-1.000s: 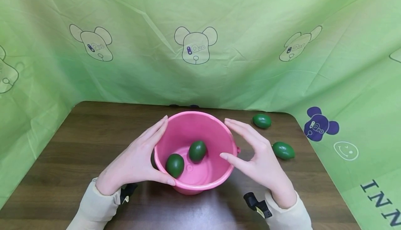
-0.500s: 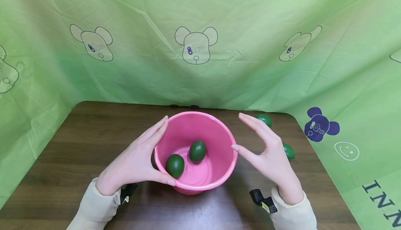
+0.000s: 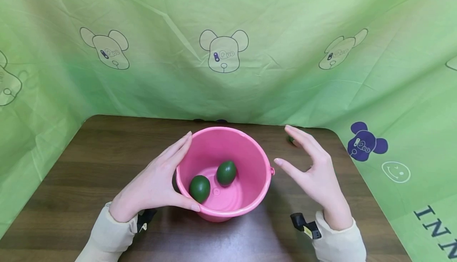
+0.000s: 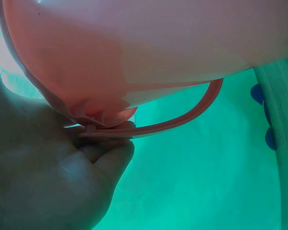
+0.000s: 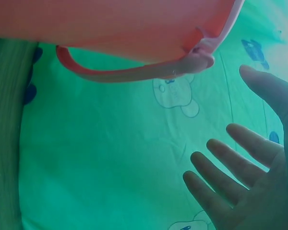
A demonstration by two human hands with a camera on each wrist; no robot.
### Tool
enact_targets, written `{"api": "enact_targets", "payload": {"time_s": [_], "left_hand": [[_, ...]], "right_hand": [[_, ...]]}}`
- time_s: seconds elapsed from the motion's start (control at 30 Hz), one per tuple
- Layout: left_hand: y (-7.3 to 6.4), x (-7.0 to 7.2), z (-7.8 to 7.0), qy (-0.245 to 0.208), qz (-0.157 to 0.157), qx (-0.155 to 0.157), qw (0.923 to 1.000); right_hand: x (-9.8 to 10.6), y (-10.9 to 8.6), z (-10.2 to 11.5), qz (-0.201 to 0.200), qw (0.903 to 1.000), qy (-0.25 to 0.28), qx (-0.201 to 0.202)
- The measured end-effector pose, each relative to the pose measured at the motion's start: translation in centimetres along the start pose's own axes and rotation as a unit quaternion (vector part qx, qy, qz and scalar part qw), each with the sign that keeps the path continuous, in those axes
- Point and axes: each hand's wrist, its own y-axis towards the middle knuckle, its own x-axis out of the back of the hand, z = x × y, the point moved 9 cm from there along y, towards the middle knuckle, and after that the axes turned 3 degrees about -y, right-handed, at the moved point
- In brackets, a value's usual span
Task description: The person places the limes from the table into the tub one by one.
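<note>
A pink bucket (image 3: 246,151) stands on the table in the head view, with two dark green, lime-like fruits inside, one at the left wall (image 3: 199,189) and one nearer the middle (image 3: 226,173). My left hand (image 3: 157,182) grips the bucket's left side, its thumb along the near rim. In the left wrist view, that hand is against the end of the pink handle (image 4: 182,120). To the right of the bucket, my right hand (image 3: 321,174) is held apart from it, fingers spread and holding nothing. Behind its fingers, a green fruit (image 3: 290,139) barely shows.
Brown wood-grain table (image 3: 107,155) carries the bucket. A green cloth (image 3: 160,87) with printed bear heads hangs behind it and along both sides. The bucket's handle (image 5: 120,74) hangs below its rim in the right wrist view.
My right hand has moved rightward, away from the bucket's rim, and now covers one fruit on the table and most of another. The left hand and bucket stay put.
</note>
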Motion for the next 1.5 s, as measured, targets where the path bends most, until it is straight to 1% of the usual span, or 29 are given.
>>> {"api": "enact_targets", "payload": {"time_s": [0.17,0.37,0.53,0.7,0.8,1.1,1.3,1.5], "left_hand": [[0.0,0.0,0.0,0.002,-0.001,0.000,1.0000],[0.0,0.0,-0.1,0.004,0.001,0.002,1.0000],[0.0,0.0,-0.1,0.002,0.002,0.004,1.0000],[0.0,0.0,0.0,0.002,0.001,0.003,1.0000],[0.0,0.0,-0.1,0.003,0.001,0.003,1.0000],[0.0,0.0,-0.1,0.001,-0.001,0.001,1.0000],[-0.1,0.1,-0.2,-0.002,0.001,0.004,1.0000],[0.0,0.1,-0.4,-0.004,0.004,0.010,0.9999]], "right_hand": [[0.1,-0.5,-2.5,0.006,0.9998,-0.008,-0.016],[0.4,-0.7,-3.7,0.009,0.9991,-0.017,-0.038],[0.8,-0.7,-3.4,0.000,0.9984,-0.021,-0.052],[1.5,-0.1,-1.2,-0.014,0.9986,-0.021,-0.047],[1.8,0.0,-0.6,-0.020,0.9985,-0.021,-0.047],[2.3,-0.3,-1.4,-0.031,0.9976,-0.025,-0.056],[2.9,-0.3,-2.0,-0.038,0.9966,-0.025,-0.068],[3.7,-0.5,-3.3,-0.043,0.9941,-0.028,-0.096]]}}
